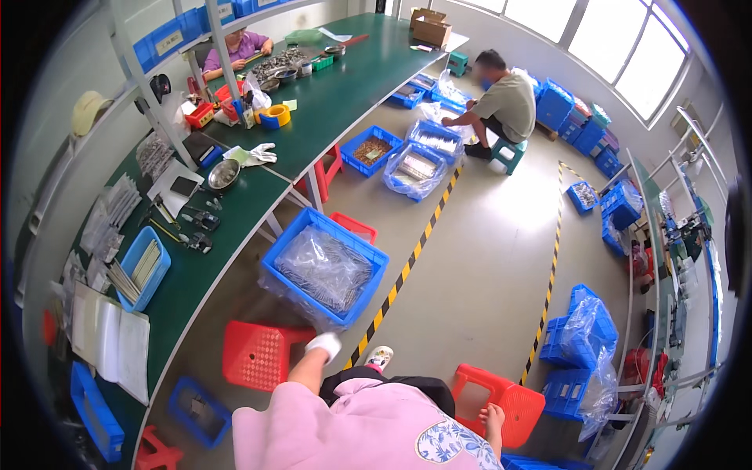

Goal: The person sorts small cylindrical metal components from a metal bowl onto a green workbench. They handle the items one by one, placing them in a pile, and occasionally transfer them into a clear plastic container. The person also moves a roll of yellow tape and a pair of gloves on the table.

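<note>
My left hand (323, 345), in a white glove, is just beside the near corner of a blue crate (366, 294); its fingers are too blurred to make out. Inside the crate, a clear plastic bag (321, 266) holds many thin metallic pieces, and some of the plastic hangs over the side. My right hand (493, 421) is bare and hangs low at my side, fingers loosely bent, with nothing seen in it. Close to it stands a red plastic stool (517, 411). Another red stool (254, 356) is left of my gloved hand.
A long green table (329, 102) runs along the left with trays, tools and papers. Yellow-black tape (419, 254) marks the floor. Ahead, a seated person (509, 106) works among blue crates; another person (243, 48) sits behind the table. Stacked blue crates (568, 345) stand right.
</note>
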Action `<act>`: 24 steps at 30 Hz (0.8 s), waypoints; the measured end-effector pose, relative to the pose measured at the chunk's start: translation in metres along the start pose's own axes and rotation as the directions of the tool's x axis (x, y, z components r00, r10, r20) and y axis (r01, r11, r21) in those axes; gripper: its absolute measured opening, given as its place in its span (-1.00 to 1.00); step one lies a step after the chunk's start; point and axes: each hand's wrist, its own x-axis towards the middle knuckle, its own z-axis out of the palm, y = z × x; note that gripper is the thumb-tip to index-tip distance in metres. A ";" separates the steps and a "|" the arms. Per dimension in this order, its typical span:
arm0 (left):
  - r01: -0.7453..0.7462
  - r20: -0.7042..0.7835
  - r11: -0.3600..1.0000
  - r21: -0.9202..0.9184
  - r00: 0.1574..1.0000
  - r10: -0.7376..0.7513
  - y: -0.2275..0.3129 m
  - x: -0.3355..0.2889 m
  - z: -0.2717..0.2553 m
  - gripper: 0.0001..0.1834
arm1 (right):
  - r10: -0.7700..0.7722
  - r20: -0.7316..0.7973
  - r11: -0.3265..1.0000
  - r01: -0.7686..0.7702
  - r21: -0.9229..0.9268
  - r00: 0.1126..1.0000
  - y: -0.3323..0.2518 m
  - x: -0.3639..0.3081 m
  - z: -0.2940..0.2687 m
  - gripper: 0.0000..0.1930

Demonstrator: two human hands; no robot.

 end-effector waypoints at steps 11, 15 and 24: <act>-0.364 0.042 0.907 -0.209 0.924 0.381 0.230 0.174 -0.088 -0.52 | 0.347 0.315 0.894 -0.210 -0.397 0.883 -0.124 0.207 0.113 -0.76; 0.295 0.054 0.949 -0.111 0.955 -0.290 0.173 0.209 -0.060 -0.48 | 0.383 0.301 0.823 -0.174 -0.540 0.873 -0.221 0.308 0.129 -0.75; 0.118 0.077 0.040 -0.992 0.832 -0.550 0.202 0.265 -0.136 -0.68 | 0.061 0.301 0.333 0.265 -0.905 0.952 -0.529 0.609 0.178 -0.73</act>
